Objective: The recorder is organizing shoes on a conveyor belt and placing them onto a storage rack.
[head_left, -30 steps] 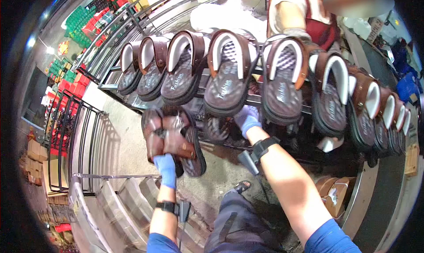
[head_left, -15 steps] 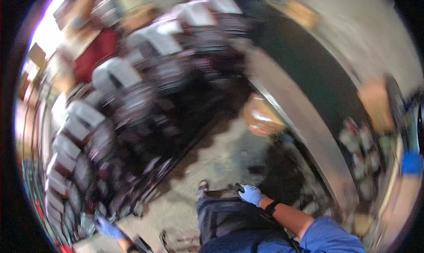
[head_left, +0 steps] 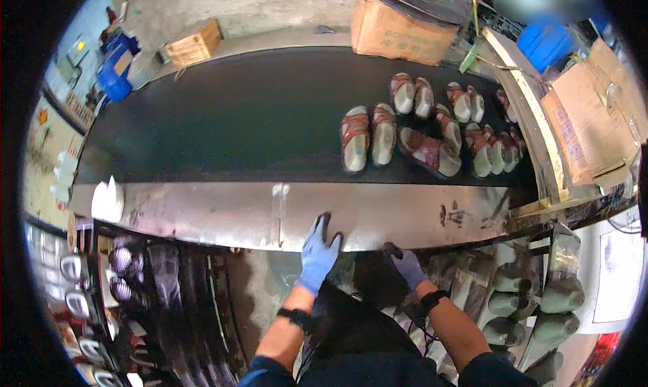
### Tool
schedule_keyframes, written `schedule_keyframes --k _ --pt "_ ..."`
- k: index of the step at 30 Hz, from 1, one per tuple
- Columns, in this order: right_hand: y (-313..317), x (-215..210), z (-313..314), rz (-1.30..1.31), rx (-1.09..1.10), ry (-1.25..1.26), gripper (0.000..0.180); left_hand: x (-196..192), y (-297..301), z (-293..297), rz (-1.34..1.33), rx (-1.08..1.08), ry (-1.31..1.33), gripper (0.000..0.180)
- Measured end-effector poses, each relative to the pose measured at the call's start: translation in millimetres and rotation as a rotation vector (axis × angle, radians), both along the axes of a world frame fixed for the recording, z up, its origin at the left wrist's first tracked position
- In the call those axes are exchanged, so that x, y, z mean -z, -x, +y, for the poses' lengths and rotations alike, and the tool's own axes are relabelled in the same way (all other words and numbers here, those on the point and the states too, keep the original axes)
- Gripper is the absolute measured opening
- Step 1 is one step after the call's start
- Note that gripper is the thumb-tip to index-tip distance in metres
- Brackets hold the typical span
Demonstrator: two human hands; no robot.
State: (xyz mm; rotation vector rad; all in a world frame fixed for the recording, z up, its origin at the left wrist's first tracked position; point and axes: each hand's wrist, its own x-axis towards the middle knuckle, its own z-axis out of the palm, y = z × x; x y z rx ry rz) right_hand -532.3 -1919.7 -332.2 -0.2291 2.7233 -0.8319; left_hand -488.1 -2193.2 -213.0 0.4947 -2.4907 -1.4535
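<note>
My left hand point(head_left: 317, 255), in a pale blue glove with dark fingertips, is over the near metal edge point(head_left: 202, 211) of a long dark belt point(head_left: 223, 117). Its thumb and fingers are spread and hold nothing. Beside the same edge, to the right, is my right hand point(head_left: 407, 267), gloved alike, its fingers loosely bent and nothing visible in them. Beyond both hands, several reddish-brown strapped sandals point(head_left: 355, 138) rest on the right part of the belt, mostly in pairs. One sandal point(head_left: 429, 150) lies askew against another.
A cardboard box point(head_left: 398, 32) stands behind the belt, with a wooden crate point(head_left: 194, 44) farther left. A wooden board point(head_left: 533, 110) and open carton point(head_left: 594, 110) bound the right end. Greenish shoe lasts point(head_left: 563, 296) hang at lower right; a dark rack point(head_left: 189, 306) is lower left.
My view has swung from the rack of footwear at left round to the belt, which now lies across in front. Both hands have come together near its metal edge.
</note>
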Motion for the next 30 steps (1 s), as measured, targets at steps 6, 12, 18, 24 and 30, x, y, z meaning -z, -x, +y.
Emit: schedule_keyframes --k 6,12,18,24,30 --pt "148 -76 -64 -0.255 0.171 0.466 0.060 28 221 -7 -0.352 0.101 0.385 0.090" --pt "318 -47 -144 0.139 0.151 -0.067 0.089 58 345 -33 -0.402 0.062 0.258 0.097" --pt "404 -63 -257 -0.071 0.233 -0.017 0.091 66 433 -149 -0.425 0.074 0.310 0.092" --pt "309 -31 -248 0.120 0.153 -0.031 0.089 63 318 -137 -0.404 0.008 0.178 0.086" --pt "89 -46 -177 -0.389 0.227 0.509 0.085 126 50 -115 -0.308 -0.142 -0.919 0.084"
